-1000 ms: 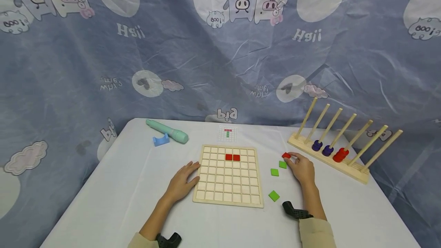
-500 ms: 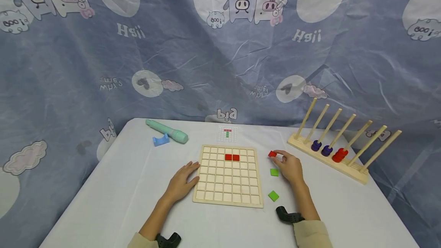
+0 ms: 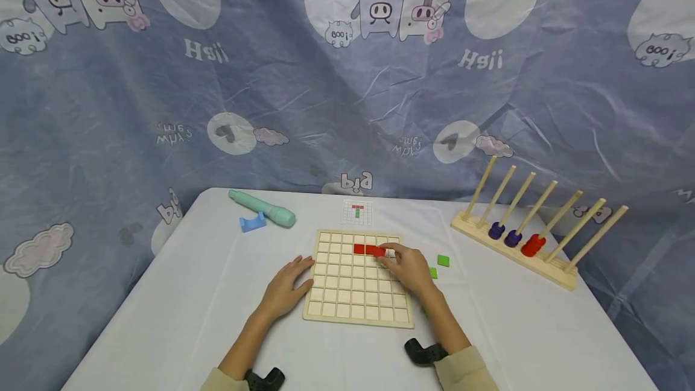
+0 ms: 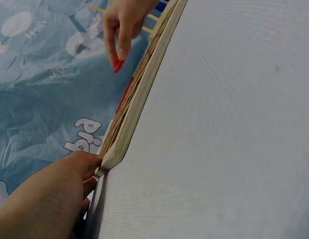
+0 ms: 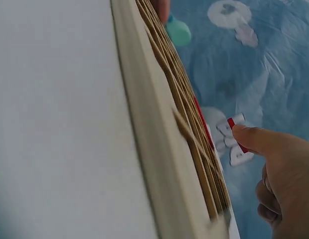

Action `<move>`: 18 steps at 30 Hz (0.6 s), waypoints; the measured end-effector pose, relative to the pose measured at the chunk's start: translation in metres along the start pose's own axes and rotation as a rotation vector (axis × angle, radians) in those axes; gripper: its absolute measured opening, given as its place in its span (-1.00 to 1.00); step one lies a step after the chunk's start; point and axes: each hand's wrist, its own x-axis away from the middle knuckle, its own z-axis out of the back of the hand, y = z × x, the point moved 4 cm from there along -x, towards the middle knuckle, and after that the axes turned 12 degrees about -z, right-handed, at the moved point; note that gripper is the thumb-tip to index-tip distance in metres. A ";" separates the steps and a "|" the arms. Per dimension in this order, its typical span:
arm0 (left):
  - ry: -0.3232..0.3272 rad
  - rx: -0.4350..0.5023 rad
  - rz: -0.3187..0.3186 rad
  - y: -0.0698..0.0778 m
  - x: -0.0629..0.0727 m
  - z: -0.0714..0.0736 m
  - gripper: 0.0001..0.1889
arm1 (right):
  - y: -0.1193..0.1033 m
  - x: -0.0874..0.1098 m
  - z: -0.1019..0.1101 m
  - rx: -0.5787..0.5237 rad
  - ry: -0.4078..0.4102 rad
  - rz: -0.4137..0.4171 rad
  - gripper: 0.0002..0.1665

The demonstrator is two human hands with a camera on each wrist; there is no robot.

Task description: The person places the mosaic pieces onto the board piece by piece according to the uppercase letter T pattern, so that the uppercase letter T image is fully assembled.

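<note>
Bright even light; wrist views blurred close-up.

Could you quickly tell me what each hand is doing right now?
Left hand: open, resting against the wooden grid board.
Right hand: pinching a red tile over the board.

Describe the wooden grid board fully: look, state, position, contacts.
The wooden grid board is a pale square tray of small square cells, lying flat mid-table. Two red tiles sit side by side in its second row. The left hand rests against its left edge; the right hand pinches a third red tile just above the cells.
</note>
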 end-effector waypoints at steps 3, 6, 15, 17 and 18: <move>0.005 -0.008 -0.001 -0.001 0.000 -0.001 -0.52 | -0.013 0.001 -0.012 -0.021 -0.050 0.008 -0.60; 0.001 -0.014 0.007 -0.002 0.001 -0.001 -0.52 | -0.023 0.000 -0.022 -0.033 -0.074 0.016 -0.59; -0.006 -0.008 0.026 -0.004 0.001 -0.002 -0.52 | -0.032 -0.010 -0.043 -0.031 -0.090 0.023 -0.58; -0.006 -0.008 0.025 -0.004 0.001 -0.002 -0.52 | -0.032 -0.014 -0.046 -0.024 -0.094 0.024 -0.59; -0.006 -0.007 0.024 -0.004 0.001 -0.002 -0.52 | -0.033 -0.015 -0.047 -0.023 -0.093 0.028 -0.60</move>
